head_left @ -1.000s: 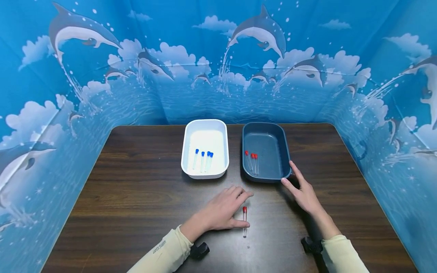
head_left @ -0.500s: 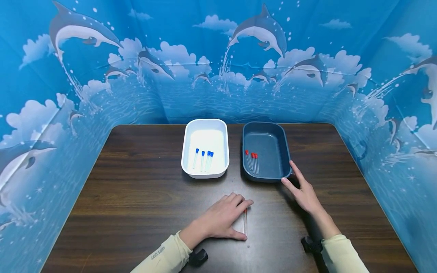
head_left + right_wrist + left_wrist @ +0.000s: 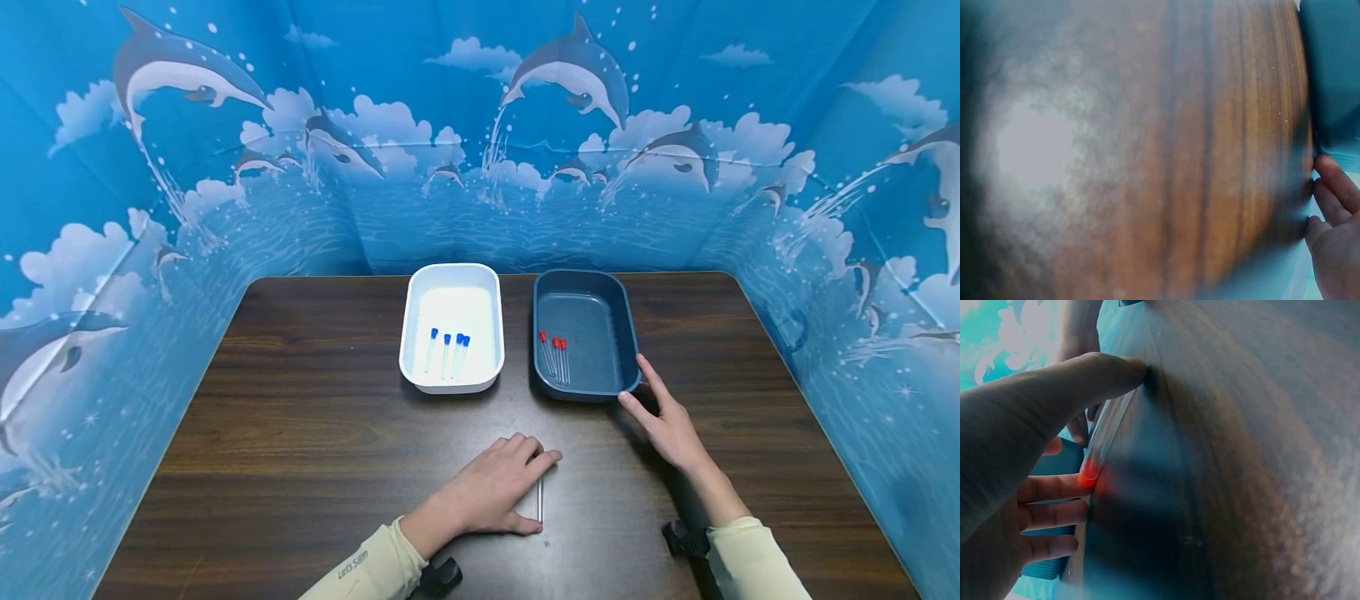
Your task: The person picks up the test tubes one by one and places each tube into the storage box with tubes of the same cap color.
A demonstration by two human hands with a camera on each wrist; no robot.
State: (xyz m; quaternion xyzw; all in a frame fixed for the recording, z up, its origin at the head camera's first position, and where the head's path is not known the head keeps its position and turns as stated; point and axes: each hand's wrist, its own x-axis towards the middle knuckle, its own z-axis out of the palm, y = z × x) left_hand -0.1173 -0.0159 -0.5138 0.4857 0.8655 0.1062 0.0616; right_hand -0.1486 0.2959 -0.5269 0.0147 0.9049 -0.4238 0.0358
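Observation:
A clear test tube with a red cap lies on the table near its middle. My left hand spreads over it from the left. Its thumb tip is at the tube's clear end, and its index finger touches or nearly touches the red cap, which the fingers hide in the head view. My right hand touches the near right corner of a dark blue-grey tray with thumb and forefinger. Several red-capped test tubes lie inside that tray.
Left of the dark tray stands a white tray holding several blue-capped test tubes. Both trays sit toward the far edge of the wooden table. A dolphin-print curtain surrounds the table at the back and sides.
My left hand has come down toward me over the lone tube, its thumb sliding to the clear end and its fingers covering the cap. My right hand stays at the dark tray's corner.

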